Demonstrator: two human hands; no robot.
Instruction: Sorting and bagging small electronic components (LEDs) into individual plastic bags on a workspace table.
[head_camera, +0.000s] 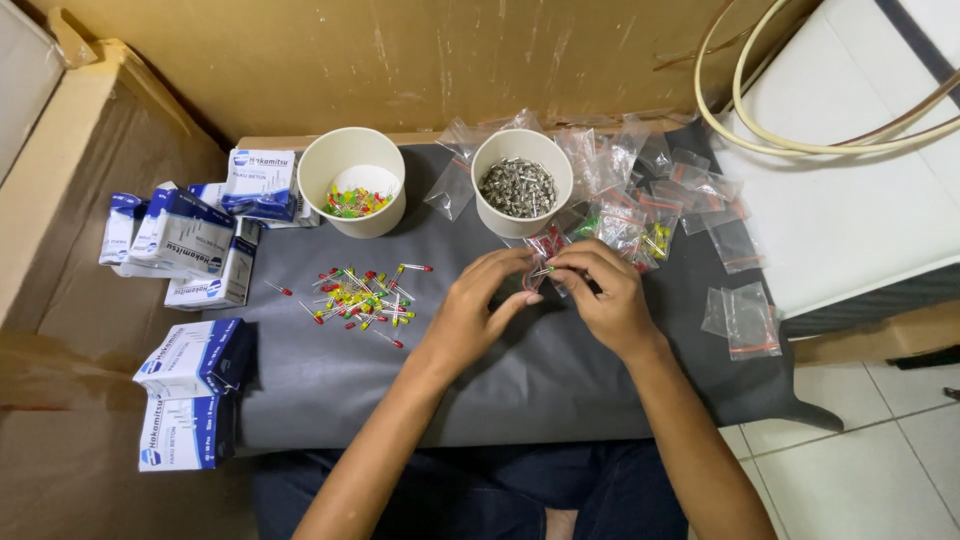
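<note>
Hands: your left hand (478, 305) and right hand (603, 298) are pinching shut on one small zip bag (545, 250).
Room: grey mat (520, 385) lying bare toward you.
Cups: two paper cups (352, 181).

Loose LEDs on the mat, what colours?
LEDs: red, yellow and green, on the grey mat. Head view.

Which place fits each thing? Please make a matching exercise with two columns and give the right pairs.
Things:
1. left paper cup
2. right paper cup
3. blue and white boxes
4. small clear bag

What fits:
a. held between both hands
b. holds grey metal pieces
c. lie at the left edge of the grey mat
d. holds a few red, yellow and green pieces

Pairs: 1-d, 2-b, 3-c, 4-a
</note>
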